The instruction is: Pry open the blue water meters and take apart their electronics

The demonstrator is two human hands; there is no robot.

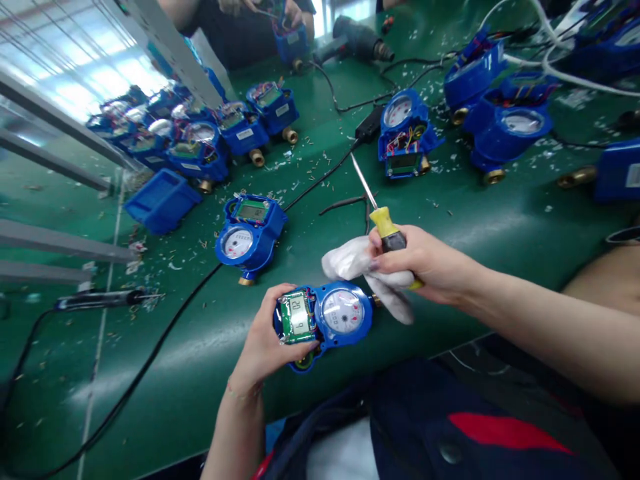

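My left hand [263,343] grips a blue water meter [344,312] by its display end, thumb across the near edge and fingers on the far side. Its round dial faces up, and the green circuit board with a lit screen is exposed. Above the dial, my right hand [425,263] is closed around a screwdriver [384,223] with a yellow and black handle. The metal shaft points forward, away from the meter. That same hand also holds a bunched white cloth [350,259], which hangs beside the meter's brass fitting. A second blue meter [253,230] with an uncovered board stands just beyond.
Several open blue meters [195,150] crowd the left back, near a blue box [163,200] and metal rack bars. More meters [515,127] stand at right. A soldering iron [100,300], black cables and a heat gun [357,40] lie about. Across the table, another person's hands [287,13] hold a meter.
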